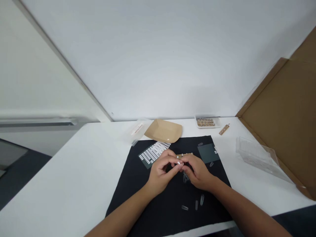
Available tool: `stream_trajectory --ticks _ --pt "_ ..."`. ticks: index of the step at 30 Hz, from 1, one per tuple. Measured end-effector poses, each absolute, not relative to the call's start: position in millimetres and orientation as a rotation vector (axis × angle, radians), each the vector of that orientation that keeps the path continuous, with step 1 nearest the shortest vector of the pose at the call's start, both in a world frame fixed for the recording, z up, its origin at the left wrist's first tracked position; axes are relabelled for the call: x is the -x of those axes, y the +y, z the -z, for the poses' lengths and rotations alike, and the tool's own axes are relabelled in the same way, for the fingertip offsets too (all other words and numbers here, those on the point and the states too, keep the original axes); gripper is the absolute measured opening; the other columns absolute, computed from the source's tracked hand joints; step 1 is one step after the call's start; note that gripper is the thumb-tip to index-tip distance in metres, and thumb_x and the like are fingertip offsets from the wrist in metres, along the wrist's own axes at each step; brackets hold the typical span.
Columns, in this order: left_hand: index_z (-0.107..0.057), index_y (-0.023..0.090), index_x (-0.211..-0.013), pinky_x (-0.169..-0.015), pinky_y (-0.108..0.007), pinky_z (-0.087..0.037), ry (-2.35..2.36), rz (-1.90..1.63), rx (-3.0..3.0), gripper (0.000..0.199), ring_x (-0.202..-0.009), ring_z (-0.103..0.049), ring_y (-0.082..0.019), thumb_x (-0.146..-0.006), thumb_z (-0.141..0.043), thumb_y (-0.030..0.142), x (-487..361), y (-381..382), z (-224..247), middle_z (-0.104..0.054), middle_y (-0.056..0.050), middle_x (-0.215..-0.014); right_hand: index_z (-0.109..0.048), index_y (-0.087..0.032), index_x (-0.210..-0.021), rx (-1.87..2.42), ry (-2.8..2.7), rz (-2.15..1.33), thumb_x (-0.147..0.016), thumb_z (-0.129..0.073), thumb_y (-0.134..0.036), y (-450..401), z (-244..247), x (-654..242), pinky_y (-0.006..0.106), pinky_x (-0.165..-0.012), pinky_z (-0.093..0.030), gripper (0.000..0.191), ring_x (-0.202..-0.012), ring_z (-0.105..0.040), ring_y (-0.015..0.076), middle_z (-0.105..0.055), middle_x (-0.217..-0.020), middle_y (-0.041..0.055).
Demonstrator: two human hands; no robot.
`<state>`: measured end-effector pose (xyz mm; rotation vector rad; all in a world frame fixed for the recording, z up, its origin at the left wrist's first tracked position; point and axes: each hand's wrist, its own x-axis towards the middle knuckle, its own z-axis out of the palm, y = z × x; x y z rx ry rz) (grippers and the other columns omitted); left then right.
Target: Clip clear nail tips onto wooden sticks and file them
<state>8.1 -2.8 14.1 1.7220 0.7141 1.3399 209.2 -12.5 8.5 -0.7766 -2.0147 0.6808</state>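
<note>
Both hands meet over the black cloth (153,214), fingertips nearly touching. Thumb and index finger of my left hand (164,171) are pinched on a small white oval piece (179,162). My right hand (197,171) is also closed, its fingertips at something tiny beside that piece, too small to name. Behind the fingers lies a brown strip (187,154) with small knobs on it. Clear nail tips (185,178) lie just under the hands, and several more (202,199) are nearer the front. To the left is a sheet of white oval stickers (150,153).
A brown paper tray (163,130) stands behind the cloth, beside a plastic bag (138,130). At the back right are a clear box of strips (207,122) and one loose strip (224,129). A dark sheet (207,153), a clear plastic case (259,156) and cardboard (283,115) stand right.
</note>
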Motion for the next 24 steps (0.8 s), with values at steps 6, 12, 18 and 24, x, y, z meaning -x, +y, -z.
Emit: stream_trajectory --ticks 6,12,18,24 --pt "-0.079 0.021 -0.093 -0.072 -0.029 -0.049 0.731 -1.307 -1.709 0.003 -0.082 -0.061 -0.017 -0.094 -0.077 0.023 -7 -4 -17 -0.062 -0.005 -0.089 -0.062 -0.025 -0.111 0.762 -2.007 -0.699 -0.112 -0.042 -0.049 -11 -9 -210 0.039 -0.086 -0.05 0.031 -0.093 -0.067 0.0228 -0.073 -0.101 0.0064" --pt "-0.079 0.019 -0.087 -0.068 -0.029 -0.05 0.701 -1.284 -1.709 0.012 -0.08 -0.062 -0.018 -0.092 -0.079 0.03 -7 -3 -19 -0.066 -0.007 -0.086 -0.059 -0.023 -0.091 0.724 -2.026 -0.665 -0.112 -0.034 -0.058 -12 -16 -208 0.034 -0.074 -0.047 0.048 -0.076 -0.063 0.0189 -0.067 -0.08 0.0027" --pt "-0.075 0.018 -0.079 -0.082 -0.037 -0.057 0.667 -1.345 -1.716 0.019 -0.091 -0.066 -0.023 -0.089 -0.083 0.031 -7 -1 -24 -0.068 -0.008 -0.079 -0.053 -0.023 -0.079 0.738 -2.081 -0.653 -0.115 -0.028 -0.049 -19 -22 -206 0.036 -0.079 -0.045 0.05 -0.076 -0.059 0.0192 -0.062 -0.075 0.0017" --pt "-0.073 0.017 -0.093 -0.061 -0.022 -0.058 0.704 -1.301 -1.588 0.015 -0.093 -0.069 -0.021 -0.087 -0.084 0.026 -6 -3 -21 -0.069 -0.011 -0.097 -0.05 -0.024 -0.085 0.769 -2.063 -0.665 -0.112 -0.032 -0.036 -24 -21 -205 0.036 -0.077 -0.043 0.035 -0.077 -0.054 0.0198 -0.06 -0.078 0.002"
